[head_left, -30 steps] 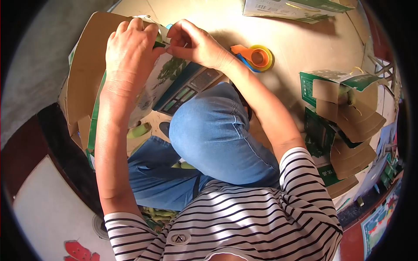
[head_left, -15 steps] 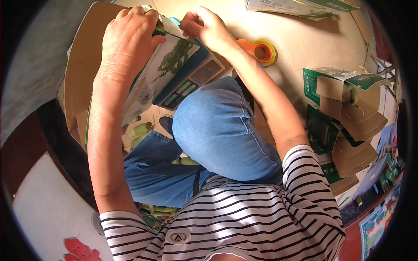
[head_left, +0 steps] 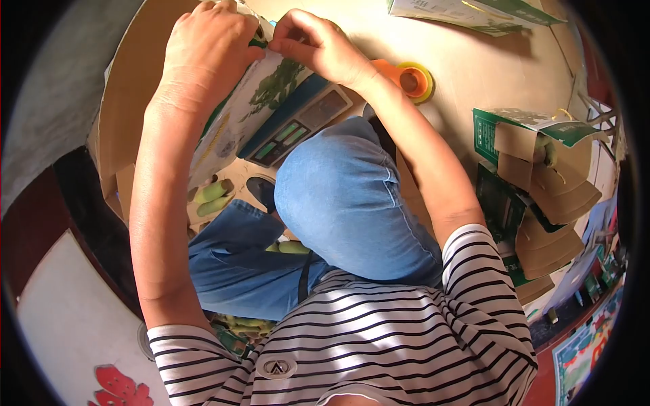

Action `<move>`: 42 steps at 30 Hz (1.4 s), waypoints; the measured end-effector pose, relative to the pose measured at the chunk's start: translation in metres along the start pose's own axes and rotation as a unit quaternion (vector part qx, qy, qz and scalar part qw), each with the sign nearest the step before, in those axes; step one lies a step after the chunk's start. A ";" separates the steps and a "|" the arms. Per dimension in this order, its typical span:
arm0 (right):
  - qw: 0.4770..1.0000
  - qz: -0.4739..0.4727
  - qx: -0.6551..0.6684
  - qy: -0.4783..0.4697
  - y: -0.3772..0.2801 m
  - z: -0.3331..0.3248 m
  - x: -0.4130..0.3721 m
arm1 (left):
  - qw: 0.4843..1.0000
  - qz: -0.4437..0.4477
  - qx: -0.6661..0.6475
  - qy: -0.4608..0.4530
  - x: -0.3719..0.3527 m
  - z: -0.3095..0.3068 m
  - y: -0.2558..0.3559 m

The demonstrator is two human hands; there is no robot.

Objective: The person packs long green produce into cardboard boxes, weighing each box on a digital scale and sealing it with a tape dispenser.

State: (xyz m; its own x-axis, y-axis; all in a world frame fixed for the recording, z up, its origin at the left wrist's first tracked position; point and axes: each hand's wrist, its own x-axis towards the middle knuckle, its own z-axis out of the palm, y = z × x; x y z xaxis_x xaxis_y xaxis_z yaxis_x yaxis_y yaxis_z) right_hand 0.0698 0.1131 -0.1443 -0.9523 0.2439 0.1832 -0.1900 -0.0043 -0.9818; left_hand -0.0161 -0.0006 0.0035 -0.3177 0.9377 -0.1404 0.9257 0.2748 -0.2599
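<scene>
A white-and-green carton (head_left: pixel 271 88) with a printed tree stands tilted in front of me, its brown flap (head_left: pixel 132 74) spread out on the left. My left hand (head_left: pixel 210 51) is wrapped over the carton's top edge, thumb on the near side; its fingertips are partly hidden. At the carton's right top corner, thumb and finger of my right hand (head_left: pixel 321 47) pinch together. What is between them is too small to make out. A scale (head_left: pixel 298 128) with a display panel sits against the carton's near side.
An orange tape dispenser (head_left: pixel 409 80) lies beyond my right forearm. Green-and-white cartons (head_left: pixel 535 155) with brown flaps stand at the right, and another carton (head_left: pixel 474 15) lies at the top. Long green vegetables (head_left: pixel 215 196) are on the floor near my legs.
My right hand has shifted slightly left, its thumb and finger now at the carton's corner. My left hand stays on the carton's top edge. The view has shifted a little.
</scene>
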 end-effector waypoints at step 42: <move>0.869 -0.229 -0.436 -0.038 -0.067 0.053 0.030 | 0.918 -0.308 -0.026 0.250 -0.138 0.106 0.006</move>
State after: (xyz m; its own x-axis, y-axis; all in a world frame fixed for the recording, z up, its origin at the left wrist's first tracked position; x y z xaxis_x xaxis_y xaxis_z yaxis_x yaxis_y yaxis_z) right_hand 0.0411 0.0694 -0.0704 -0.8440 -0.0390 0.5349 -0.3316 0.8218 -0.4633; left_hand 0.0119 -0.1509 -0.0804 -0.6624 0.5777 0.4769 0.6143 0.7833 -0.0956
